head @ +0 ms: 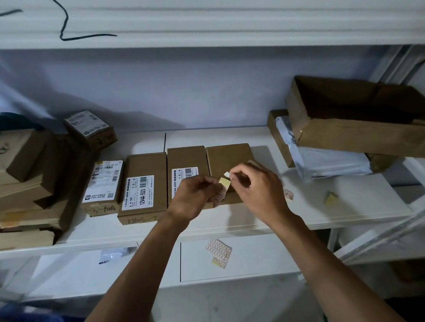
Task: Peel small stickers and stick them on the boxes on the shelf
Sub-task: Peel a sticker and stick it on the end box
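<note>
White metal shelving fills the view, and the middle shelf [317, 209] carries a row of small brown boxes lying flat near its front edge, with bigger cartons stacked toward its left end and an open carton over a grey mailer bag toward its right end. Both hands work just above the rightmost box in the row, the plain box [228, 159], which shows no printed label, unlike the labelled box [186, 163] touching its left side.

Left hand [194, 197] has its fingers curled and pressed together around a sticker sheet [222, 190], whose yellowish backing corner is folded up between the two hands. Right hand [257, 190] pinches a small white sticker [226, 174] between thumb and forefinger, the other fingers loosely bent; the sticker appears partly lifted from the sheet, though whether it is fully free I cannot tell.

What matters for the coming move: the plain box lies directly beneath and slightly beyond the right fingertips, its long axis running from the shelf's front edge toward the back wall. The right hand is the nearer one and already holds the sticker, so a short drop forward and down should land it on the bare top face.

A loose scrap of backing [330, 197] sits near the shelf's front right, and another sticker sheet [219, 252] lies on the lower shelf below
</note>
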